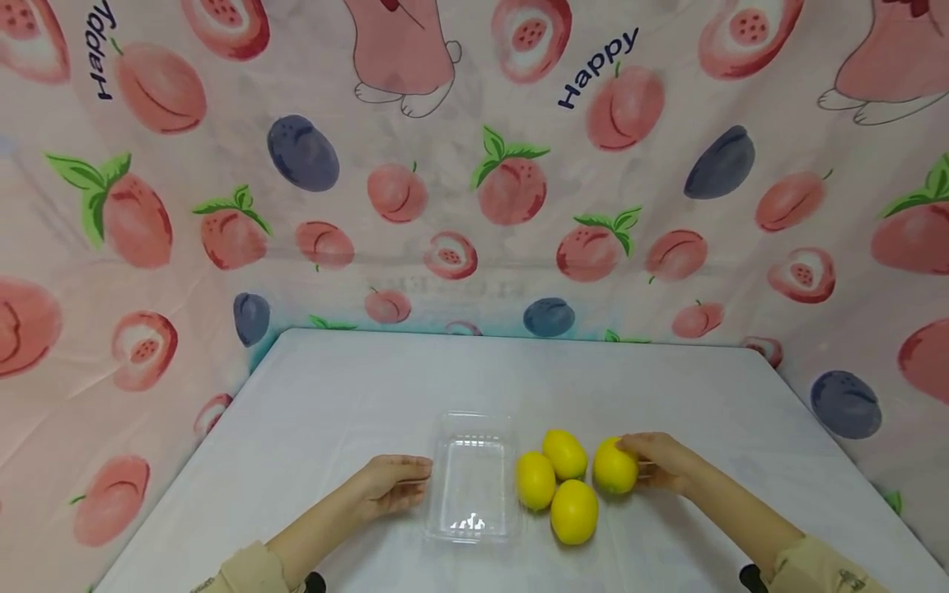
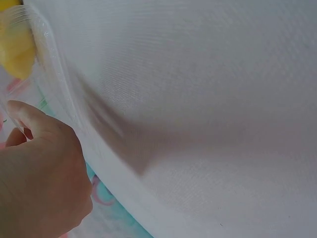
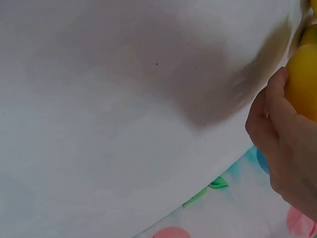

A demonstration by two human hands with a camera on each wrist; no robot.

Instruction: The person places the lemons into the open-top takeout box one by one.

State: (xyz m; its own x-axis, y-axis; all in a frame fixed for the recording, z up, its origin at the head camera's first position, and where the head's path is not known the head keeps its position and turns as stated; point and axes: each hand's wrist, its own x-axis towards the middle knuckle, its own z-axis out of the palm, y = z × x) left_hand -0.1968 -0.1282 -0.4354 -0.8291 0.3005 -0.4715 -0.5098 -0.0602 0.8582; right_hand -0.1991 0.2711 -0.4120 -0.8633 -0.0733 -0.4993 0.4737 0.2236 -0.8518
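A clear plastic container (image 1: 474, 486) stands on the white table. Its left rim is touched by my left hand (image 1: 395, 484), whose fingers are fairly straight; the left wrist view shows that hand (image 2: 44, 163) beside the clear wall, with its fingertips partly hidden. To the right, my right hand (image 1: 660, 463) grips a lemon (image 1: 614, 466) from its right side. That lemon (image 3: 304, 82) is cut off by the frame edge in the right wrist view. Three more lemons lie grouped between the container and the gripped one: the left (image 1: 535, 481), the back (image 1: 564, 455) and the front (image 1: 574, 512).
The white table (image 1: 356, 387) reaches back to a cloth backdrop (image 1: 460, 165) printed with peaches and dark blue fruit. The same cloth hangs at both sides. Through the container wall, some yellow lemon (image 2: 17, 49) shows in the left wrist view.
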